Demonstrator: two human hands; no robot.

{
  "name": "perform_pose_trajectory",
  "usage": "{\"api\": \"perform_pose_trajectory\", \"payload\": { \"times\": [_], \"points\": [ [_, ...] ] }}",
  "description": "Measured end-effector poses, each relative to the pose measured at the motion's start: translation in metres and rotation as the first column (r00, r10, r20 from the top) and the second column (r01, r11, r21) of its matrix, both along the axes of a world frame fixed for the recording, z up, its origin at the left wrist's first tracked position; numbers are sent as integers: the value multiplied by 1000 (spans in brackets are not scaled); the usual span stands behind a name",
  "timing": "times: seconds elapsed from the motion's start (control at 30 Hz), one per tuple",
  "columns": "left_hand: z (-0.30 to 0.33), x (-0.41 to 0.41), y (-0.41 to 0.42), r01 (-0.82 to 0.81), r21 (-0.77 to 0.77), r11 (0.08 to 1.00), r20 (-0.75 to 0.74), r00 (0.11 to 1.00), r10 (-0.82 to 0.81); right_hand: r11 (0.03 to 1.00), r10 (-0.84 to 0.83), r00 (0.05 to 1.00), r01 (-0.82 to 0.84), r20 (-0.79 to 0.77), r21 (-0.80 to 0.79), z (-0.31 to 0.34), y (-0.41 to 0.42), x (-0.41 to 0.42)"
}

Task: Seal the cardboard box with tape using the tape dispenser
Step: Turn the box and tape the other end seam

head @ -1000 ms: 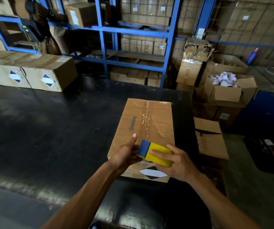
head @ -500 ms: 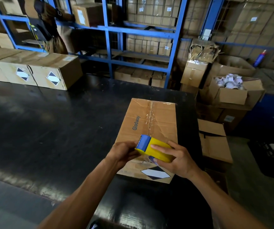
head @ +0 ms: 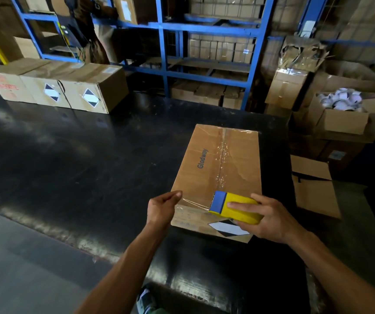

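A closed cardboard box [head: 206, 159] printed "Glodway" lies on the black table [head: 80, 168], clear tape running along its centre seam. My right hand [head: 270, 219] grips a yellow and blue tape dispenser [head: 234, 207] over the box's near edge. A strip of clear tape [head: 193, 201] stretches leftward from the dispenser across that near edge. My left hand [head: 162, 208] pinches the tape's free end at the box's near left corner.
A row of sealed boxes [head: 57, 85] sits at the table's far left. Blue shelving [head: 166, 41] stands behind. Right of the table are stacked cartons, an open box of white rolls [head: 340, 102] and a low carton [head: 313, 184].
My hands have pulled apart: the left hand moved left with the tape end, the dispenser moved right, and a strip of tape now spans the box's near edge.
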State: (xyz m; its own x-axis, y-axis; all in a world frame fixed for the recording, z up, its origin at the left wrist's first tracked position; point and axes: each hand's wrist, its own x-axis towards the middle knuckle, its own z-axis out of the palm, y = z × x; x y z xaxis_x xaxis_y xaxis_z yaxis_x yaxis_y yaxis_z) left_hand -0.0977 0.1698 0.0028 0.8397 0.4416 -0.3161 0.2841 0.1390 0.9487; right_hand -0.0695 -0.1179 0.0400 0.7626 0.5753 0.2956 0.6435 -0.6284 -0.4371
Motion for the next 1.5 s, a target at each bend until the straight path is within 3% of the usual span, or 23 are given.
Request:
{"api": "perform_pose_trajectory", "payload": {
  "times": [0.43, 0.77, 0.87, 0.93, 1.0, 1.07, 1.13, 1.2, 1.23, 1.33, 1.5],
  "points": [
    [-39, 7, 8, -112, 290, 950, -53, 990, 133, 969, -43, 996, 24, -73, -246, -19, 49, -2],
    [-49, 5, 12, -140, 384, 913, 42, 990, 134, 907, -99, 995, 81, -22, -412, -9, 64, -2],
    [-56, 13, 33, -86, 490, 868, 13, 996, 91, 895, -120, 992, 87, -47, -438, -6, 65, -2],
    [-59, 15, 49, -27, 647, 762, 29, 1000, 10, 889, -124, 991, 88, -50, -450, -4, 67, -1],
    [-62, 12, 61, -75, 862, 501, 186, 967, -174, 877, -120, 992, 89, -35, -471, -3, 68, 1],
    [-62, 14, 63, -172, 957, 234, 267, 838, -475, 868, -118, 993, 91, -26, -488, -3, 68, 2],
    [-59, 24, 59, -173, 983, 54, 157, 668, -727, 865, -117, 993, 94, -16, -493, -4, 68, 3],
    [-65, 35, 58, -120, 989, -85, -4, 554, -832, 865, -119, 993, 95, -16, -493, -5, 68, 4],
    [-71, 39, 61, -83, 991, -110, -50, 529, -847, 861, -120, 992, 87, -34, -502, -5, 67, 4],
    [-85, 44, 75, 88, 994, -58, -96, 521, -848, 846, -88, 995, 51, -45, -531, -6, 69, 4],
    [-85, 48, 85, 163, 985, -53, -124, 463, -878, 830, -40, 997, 66, 58, -554, -6, 71, 5]
  ]
}}
